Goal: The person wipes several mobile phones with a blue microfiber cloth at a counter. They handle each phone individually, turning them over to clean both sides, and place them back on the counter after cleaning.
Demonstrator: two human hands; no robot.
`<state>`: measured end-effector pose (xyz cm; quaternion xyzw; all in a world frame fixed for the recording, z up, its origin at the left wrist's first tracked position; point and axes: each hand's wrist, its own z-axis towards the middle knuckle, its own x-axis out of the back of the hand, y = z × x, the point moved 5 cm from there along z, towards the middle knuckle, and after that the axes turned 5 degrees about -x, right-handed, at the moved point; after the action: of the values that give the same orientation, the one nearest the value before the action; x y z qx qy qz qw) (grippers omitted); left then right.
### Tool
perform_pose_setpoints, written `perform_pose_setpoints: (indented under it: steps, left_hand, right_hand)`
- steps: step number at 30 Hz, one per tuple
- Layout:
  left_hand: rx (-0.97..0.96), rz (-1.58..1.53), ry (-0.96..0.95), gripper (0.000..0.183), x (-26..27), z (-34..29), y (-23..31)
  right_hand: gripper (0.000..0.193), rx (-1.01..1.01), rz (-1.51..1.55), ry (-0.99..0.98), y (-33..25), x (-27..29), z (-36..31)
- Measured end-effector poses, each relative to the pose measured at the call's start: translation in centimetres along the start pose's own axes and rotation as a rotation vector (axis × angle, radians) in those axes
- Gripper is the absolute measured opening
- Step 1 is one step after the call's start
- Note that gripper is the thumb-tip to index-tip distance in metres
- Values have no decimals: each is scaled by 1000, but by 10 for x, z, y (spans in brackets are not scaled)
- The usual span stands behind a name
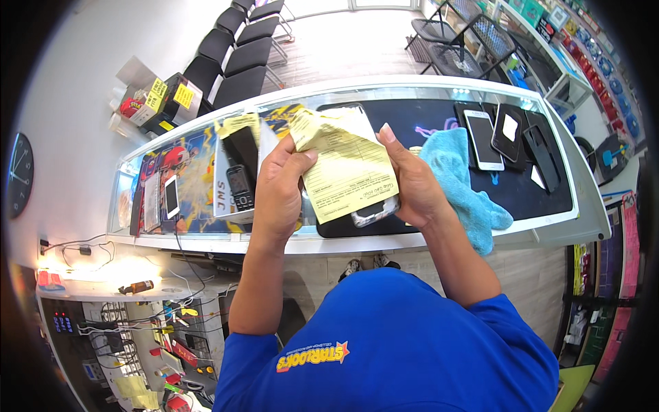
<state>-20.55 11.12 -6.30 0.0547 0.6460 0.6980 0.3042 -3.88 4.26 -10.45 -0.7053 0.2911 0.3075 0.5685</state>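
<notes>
Above the glass counter, my left hand (280, 184) pinches the left edge of a yellow paper form (351, 168), which is creased at its upper left corner. Under the paper, a phone in a patterned case (376, 214) shows only its lower end; the rest is covered. My right hand (414, 180) is closed round the right side of the phone and paper, thumb pointing up. Just right of that hand, a teal cloth (453, 185) lies crumpled over the counter's front edge.
Several phones, one a white phone (484, 141), lie on the dark mat (412, 113) at right. Left stand an open white box (233, 209), a keypad phone (239, 187) and another white phone (172, 198) with a cable. Black chairs (241, 86) line the far left wall.
</notes>
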Motion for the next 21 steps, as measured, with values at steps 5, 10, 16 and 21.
perform_pose_setpoints:
  steps: [5, 10, 16, 21]
  left_hand:
    - [37, 40, 11, 41, -23, 4, -17]
    - [-52, 217, 24, 32, -27, -3, -22]
    - [-230, 287, 183, 28, -15, -3, -24]
    - [-273, 529, 173, 26, 1, -4, -13]
  right_hand:
    - [57, -66, 11, -2, 5, 20, -15]
    - [50, 135, -230, 91, 4, 31, -17]
    - [40, 302, -397, 128, 7, 18, -16]
    - [28, 674, -1068, 304, 16, 0, -29]
